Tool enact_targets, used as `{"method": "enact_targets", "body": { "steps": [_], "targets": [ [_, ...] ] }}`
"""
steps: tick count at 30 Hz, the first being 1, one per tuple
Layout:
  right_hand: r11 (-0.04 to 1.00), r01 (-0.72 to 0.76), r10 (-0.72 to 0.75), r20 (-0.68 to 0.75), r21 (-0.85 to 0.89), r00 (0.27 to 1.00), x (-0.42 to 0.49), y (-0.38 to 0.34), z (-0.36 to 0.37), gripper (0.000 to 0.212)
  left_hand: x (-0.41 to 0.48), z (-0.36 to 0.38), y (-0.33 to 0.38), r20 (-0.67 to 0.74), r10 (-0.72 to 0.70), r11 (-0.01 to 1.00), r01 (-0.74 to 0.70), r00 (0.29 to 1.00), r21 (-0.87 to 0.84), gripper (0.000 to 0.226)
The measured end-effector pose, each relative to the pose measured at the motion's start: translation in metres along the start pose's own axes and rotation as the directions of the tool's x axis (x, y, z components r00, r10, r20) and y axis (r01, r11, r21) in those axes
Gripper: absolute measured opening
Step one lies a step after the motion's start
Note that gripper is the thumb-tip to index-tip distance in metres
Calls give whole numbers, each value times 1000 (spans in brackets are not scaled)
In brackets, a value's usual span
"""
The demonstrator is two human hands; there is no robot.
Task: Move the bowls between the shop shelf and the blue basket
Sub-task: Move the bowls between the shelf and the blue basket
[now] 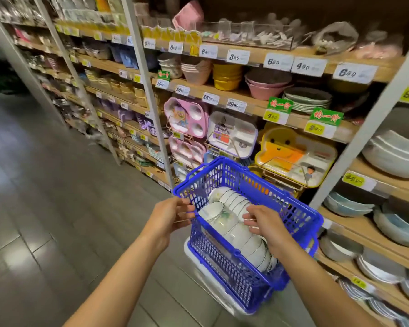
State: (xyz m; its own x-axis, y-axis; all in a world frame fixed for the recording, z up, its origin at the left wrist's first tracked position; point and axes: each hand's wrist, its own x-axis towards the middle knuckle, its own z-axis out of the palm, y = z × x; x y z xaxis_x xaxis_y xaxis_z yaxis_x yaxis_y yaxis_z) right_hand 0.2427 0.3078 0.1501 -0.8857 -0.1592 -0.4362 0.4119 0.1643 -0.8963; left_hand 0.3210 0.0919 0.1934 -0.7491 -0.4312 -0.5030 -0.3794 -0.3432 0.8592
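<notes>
Far left run of the wooden shop shelf (368, 234) was smeared by motion and the goods there were unreadable; the nearer price tags (308, 66) were legible only in part. The picture's right edge cut off the stacked grey and white shelf bowls (392, 156). A white object (190, 252) showed beneath the blue plastic lattice basket (232, 175), blurred and mostly covered, and I could not identify it. The basket sat tilted in front of the shelf, low in the aisle, its near corner dropping toward me. Inside lay the white ceramic bowls (232, 223), nested on their sides in two rows, one bearing a faint green motif. The lower end of the nearer row was screened by the basket wall and my right forearm, so I got no count. My left hand (168, 215) was at the basket's left rim, fingers curled round the blue edge and gripping it, just beside the bowls but not touching them. My right hand (262, 220) was inside the basket directly over the nearer row, fingers bent with the tips on the bowl rims. The back of the hand hid the contact, so I could not tell whether it pinched a bowl or only rested there. Pink, white and yellow divided children's trays (232, 135) stood upright on the shelf just behind the basket.
</notes>
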Motion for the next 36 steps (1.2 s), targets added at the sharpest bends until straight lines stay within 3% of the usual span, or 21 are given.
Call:
{"method": "enact_targets", "body": {
  "steps": [11,19,23,26,31,36],
  "targets": [
    [980,-200,196,-116,-22,974,133,13,59,14,143,14,37,118,-110,950,69,987,304,25],
    [955,-254,222,-195,-155,955,201,21,73,18,241,52,30,173,-107,813,-14,979,582,13],
    [889,-292,238,-189,-352,953,225,30,81,19,279,63,5,224,-163,675,-57,961,736,25],
    [836,-300,238,-188,-461,953,237,37,90,28,302,68,-15,263,-257,578,-70,930,813,15],
    [747,-327,249,-212,-579,945,254,49,106,30,345,71,-49,262,-424,316,-130,867,940,37],
    [573,-368,278,-249,-732,928,268,61,120,30,379,71,-86,303,-611,117,-295,732,948,44]
  ]
}}
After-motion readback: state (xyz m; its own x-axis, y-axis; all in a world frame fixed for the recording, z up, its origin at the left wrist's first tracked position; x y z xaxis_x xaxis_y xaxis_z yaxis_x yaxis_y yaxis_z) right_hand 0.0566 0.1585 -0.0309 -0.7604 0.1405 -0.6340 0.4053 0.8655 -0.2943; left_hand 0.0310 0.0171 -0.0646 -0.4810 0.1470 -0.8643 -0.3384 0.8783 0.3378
